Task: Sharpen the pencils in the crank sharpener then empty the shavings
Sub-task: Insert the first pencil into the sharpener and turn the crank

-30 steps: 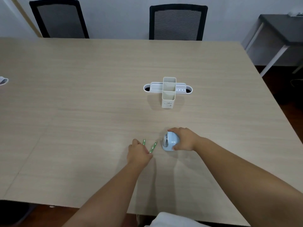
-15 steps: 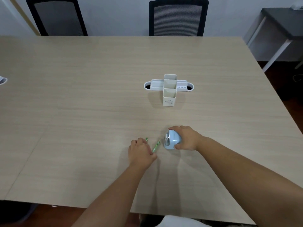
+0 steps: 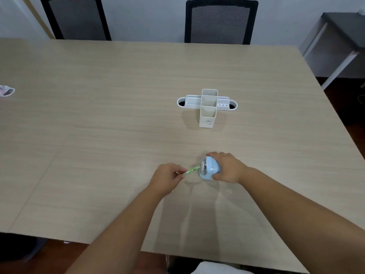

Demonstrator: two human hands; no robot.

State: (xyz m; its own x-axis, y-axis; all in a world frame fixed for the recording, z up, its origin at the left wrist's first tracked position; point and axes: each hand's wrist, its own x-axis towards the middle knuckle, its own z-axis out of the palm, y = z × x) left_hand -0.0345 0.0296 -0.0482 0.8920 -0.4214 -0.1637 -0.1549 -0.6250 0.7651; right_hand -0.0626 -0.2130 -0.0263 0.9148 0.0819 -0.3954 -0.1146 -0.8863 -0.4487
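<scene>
A light-blue rounded crank sharpener (image 3: 209, 169) sits on the wooden table (image 3: 118, 115) near its front edge, its face turned left. My right hand (image 3: 227, 168) wraps over its back and right side, gripping it. My left hand (image 3: 167, 177) pinches the back end of a green pencil (image 3: 191, 171), held just above the table. The pencil's tip points right and reaches the sharpener's front face. A second pencil is mostly hidden under my left hand; only a small bit shows near the fingers.
A white desk organiser (image 3: 207, 105) with tall compartments stands behind the sharpener, mid-table. A pale crumpled item (image 3: 7, 91) lies at the far left edge. Two black chairs (image 3: 220, 20) stand behind the table, and a dark side table (image 3: 339, 36) is at the right.
My left hand picked one green pencil off the table and brought its tip to the sharpener's front. My right hand stayed on the sharpener.
</scene>
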